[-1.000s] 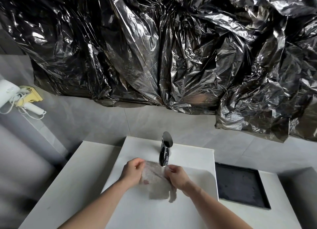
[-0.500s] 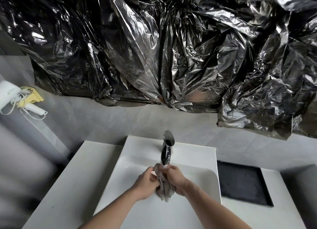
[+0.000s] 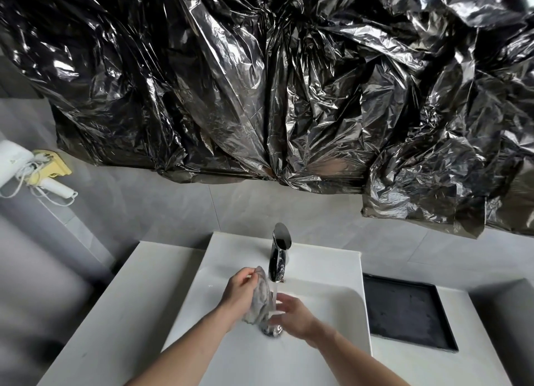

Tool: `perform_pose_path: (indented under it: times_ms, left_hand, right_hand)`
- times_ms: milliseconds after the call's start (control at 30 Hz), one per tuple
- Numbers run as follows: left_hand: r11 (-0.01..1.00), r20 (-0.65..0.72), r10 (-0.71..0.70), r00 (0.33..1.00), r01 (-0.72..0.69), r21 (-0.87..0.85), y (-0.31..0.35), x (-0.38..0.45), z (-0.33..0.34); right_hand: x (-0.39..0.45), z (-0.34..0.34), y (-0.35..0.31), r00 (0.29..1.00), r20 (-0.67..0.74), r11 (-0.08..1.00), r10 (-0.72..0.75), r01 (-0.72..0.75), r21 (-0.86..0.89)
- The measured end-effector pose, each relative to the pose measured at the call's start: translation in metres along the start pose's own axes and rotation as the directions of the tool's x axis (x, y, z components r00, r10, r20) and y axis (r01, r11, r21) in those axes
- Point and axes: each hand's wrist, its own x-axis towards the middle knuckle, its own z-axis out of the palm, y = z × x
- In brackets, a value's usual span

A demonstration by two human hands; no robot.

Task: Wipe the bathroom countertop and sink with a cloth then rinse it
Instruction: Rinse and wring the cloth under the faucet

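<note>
Left hand (image 3: 241, 291) fingers grip cloth (image 3: 261, 299); right hand (image 3: 294, 316) fingers spread, empty; no legible writing.

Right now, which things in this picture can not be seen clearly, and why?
- Mirror or wall above the sink: head view, hidden by black plastic sheet.
- Drain: partly hidden by cloth and right hand.
- Fingers of left hand: partly hidden by the cloth.
- Hair dryer: cut off by the left edge.

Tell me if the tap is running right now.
On. A stream of water falls from the faucet spout, beside the cloth in the left hand.
</note>
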Motion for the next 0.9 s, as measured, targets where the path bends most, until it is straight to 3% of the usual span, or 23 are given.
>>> perform_pose_path:
  times_ms: [133, 233, 300, 467, 533, 733, 900]
  left_hand:
    - [0.989, 0.076, -0.052, 0.996, 0.062, -0.137, -0.001, 0.005, -0.018]
    - [0.981, 0.176, -0.087, 0.980, 0.115, -0.155, -0.006, 0.005, -0.031]
    - [0.979, 0.208, -0.116, 0.971, 0.148, -0.143, -0.005, 0.000, -0.033]
    - [0.953, 0.279, -0.128, 0.952, 0.196, -0.230, 0.002, -0.006, -0.011]
    - [0.945, 0.290, -0.128, 0.948, 0.205, -0.254, 0.004, -0.002, -0.001]
    - [0.998, 0.118, -0.061, 0.991, 0.058, 0.029, -0.010, 0.004, -0.001]
    - [0.939, 0.048, -0.028, 0.998, 0.010, 0.343, -0.032, 0.003, -0.002]
  right_hand:
    - [-0.002, 0.013, -0.009, 0.997, -0.075, 0.994, -0.010, 0.002, -0.112]
    - [0.005, 0.010, -0.014, 0.982, -0.185, 1.000, 0.022, -0.024, -0.012]
    - [0.005, 0.007, -0.015, 0.986, -0.161, 0.998, 0.037, -0.027, 0.059]
    - [0.000, 0.015, -0.005, 0.995, 0.041, 0.992, -0.091, 0.094, -0.080]
    - [-0.002, 0.016, -0.002, 0.997, 0.000, 0.994, -0.075, 0.075, -0.076]
    - [-0.014, -0.003, -0.005, 0.958, -0.283, 0.975, 0.052, 0.013, 0.221]
    - [-0.014, -0.018, -0.007, 0.922, -0.383, 0.986, 0.052, 0.015, 0.169]
